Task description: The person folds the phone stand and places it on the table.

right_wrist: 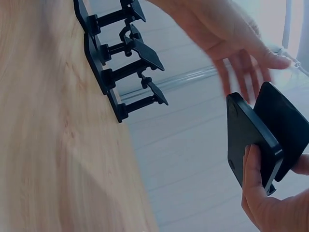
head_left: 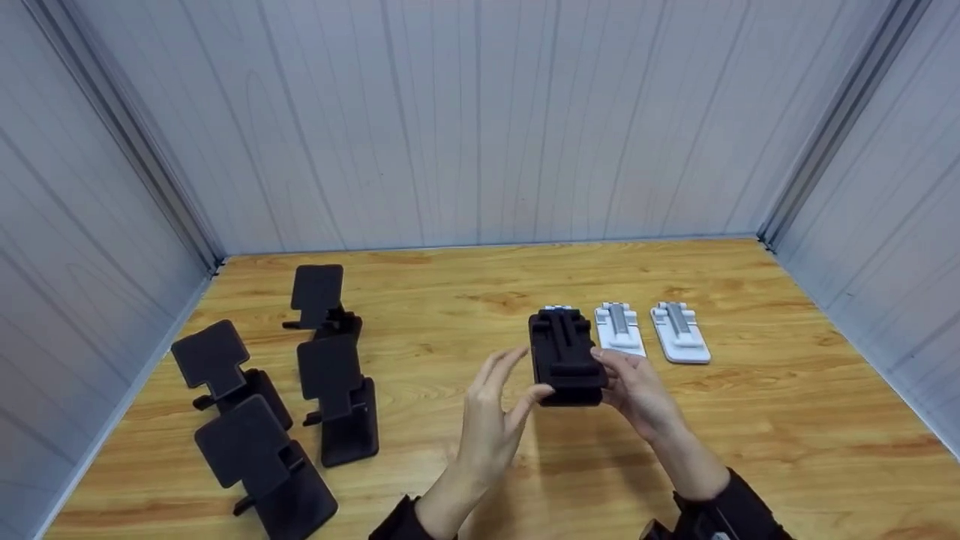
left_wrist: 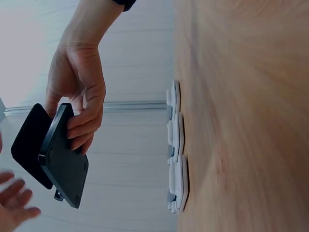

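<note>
A black folding phone stand is held up above the table, its plate lying close over its base with a gap between the two in both wrist views. My right hand grips it by its right side, thumb on the plate and fingers under the base. On the other side, my left hand hovers with spread fingers, its thumb near the stand's lower corner. The left wrist view shows those left fingers apart from the stand.
Several black phone stands stand unfolded at the left, including a front one and a back one. White folded phone stands lie in a row behind my right hand, one partly hidden by the black stand. Pale panel walls enclose the wooden table.
</note>
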Tool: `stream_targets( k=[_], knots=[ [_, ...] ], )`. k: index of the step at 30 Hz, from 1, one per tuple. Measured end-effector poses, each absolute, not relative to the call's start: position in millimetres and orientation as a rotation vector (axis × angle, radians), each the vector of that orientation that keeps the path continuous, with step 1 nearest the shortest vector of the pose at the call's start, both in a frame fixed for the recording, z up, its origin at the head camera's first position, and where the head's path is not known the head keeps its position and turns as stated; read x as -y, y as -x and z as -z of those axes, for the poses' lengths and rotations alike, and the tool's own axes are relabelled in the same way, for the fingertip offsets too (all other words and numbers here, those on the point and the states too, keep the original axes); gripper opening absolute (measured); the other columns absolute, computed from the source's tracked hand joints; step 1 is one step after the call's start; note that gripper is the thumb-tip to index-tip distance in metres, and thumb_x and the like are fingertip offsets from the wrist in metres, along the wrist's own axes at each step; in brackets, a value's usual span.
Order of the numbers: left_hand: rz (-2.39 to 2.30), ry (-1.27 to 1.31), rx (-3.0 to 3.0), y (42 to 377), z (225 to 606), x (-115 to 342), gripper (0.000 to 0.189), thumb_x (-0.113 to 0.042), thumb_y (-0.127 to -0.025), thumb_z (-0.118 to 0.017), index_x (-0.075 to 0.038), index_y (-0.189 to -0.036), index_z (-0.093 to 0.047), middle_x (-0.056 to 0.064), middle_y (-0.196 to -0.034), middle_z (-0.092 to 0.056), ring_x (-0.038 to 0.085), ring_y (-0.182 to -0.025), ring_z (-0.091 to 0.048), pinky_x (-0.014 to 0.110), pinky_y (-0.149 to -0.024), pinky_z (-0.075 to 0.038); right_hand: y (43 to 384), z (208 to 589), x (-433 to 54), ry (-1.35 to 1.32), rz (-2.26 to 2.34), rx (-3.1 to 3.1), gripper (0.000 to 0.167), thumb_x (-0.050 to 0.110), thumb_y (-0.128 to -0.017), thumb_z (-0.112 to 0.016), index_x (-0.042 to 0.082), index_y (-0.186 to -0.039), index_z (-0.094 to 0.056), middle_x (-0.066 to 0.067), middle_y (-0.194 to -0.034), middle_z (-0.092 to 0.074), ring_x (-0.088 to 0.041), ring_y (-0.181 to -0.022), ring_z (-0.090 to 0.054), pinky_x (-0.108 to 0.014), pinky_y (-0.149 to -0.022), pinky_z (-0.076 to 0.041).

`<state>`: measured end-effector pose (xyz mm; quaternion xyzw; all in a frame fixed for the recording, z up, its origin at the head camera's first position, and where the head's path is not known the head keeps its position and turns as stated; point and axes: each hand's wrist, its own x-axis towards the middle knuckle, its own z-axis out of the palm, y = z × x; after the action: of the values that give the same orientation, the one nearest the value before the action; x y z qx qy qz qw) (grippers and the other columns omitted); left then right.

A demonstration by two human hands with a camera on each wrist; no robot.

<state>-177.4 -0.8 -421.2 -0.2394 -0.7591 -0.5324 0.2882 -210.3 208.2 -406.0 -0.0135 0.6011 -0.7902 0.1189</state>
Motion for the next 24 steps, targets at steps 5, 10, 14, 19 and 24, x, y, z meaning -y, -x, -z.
stream_targets(
  k=[5,10,14,19,24],
  knots=[
    [1.851,0.461,2.291,178.9,418.5,3.4,0.073,-0.042,-0.113,-0.058,0.021,-0.15,-0.046,0.028,-0.132,-0.069,0.04,-0.118,-0.07,0.055,-0.106,-0.061,210.7,405.0,-206.0,0.017,2.322,-1.761,0.038,0.008,-0.111,-0.045,0.017,-0.092,-0.076,0.007,-0.084,-0.079,-0.003,-0.077,-0.074,-0.017,-0.072,-0.061],
    [2.204,0.4,2.288,183.8,418.4,3.4,0.06,-0.026,-0.115,-0.055,0.025,-0.145,-0.049,0.03,-0.12,-0.075,0.029,-0.096,-0.076,0.041,-0.091,-0.068,212.1,406.3,-201.4,0.0,2.306,-1.766,0.033,0.006,-0.111,-0.047,0.014,-0.095,-0.074,0.005,-0.085,-0.079,-0.003,-0.078,-0.076,-0.018,-0.073,-0.064],
    [2.426,0.331,2.171,185.1,417.9,2.7,0.052,-0.015,-0.113,-0.057,0.027,-0.143,-0.05,0.032,-0.117,-0.076,0.019,-0.085,-0.076,0.032,-0.083,-0.069,212.5,409.5,-200.4,0.006,2.3,-1.781,0.029,0.005,-0.111,-0.048,0.012,-0.098,-0.073,0.004,-0.086,-0.078,-0.004,-0.078,-0.076,-0.018,-0.073,-0.064],
    [2.517,0.251,2.09,183.6,421.9,2.1,0.047,-0.002,-0.108,-0.062,0.03,-0.141,-0.048,0.029,-0.109,-0.078,0.012,-0.079,-0.076,0.027,-0.078,-0.069,212.4,415.6,-200.1,0.053,2.281,-1.778,0.025,0.002,-0.111,-0.049,0.008,-0.106,-0.072,0.004,-0.091,-0.079,-0.006,-0.084,-0.077,-0.021,-0.078,-0.065],
    [2.508,0.225,2.038,180.5,426.6,2.4,0.043,0.008,-0.103,-0.065,0.031,-0.137,-0.051,0.025,-0.099,-0.078,0.013,-0.075,-0.077,0.028,-0.075,-0.07,211.6,420.0,-198.1,0.096,2.264,-1.779,0.022,-0.001,-0.11,-0.05,0.004,-0.113,-0.071,0.003,-0.095,-0.08,-0.007,-0.09,-0.078,-0.022,-0.082,-0.066]
  ],
)
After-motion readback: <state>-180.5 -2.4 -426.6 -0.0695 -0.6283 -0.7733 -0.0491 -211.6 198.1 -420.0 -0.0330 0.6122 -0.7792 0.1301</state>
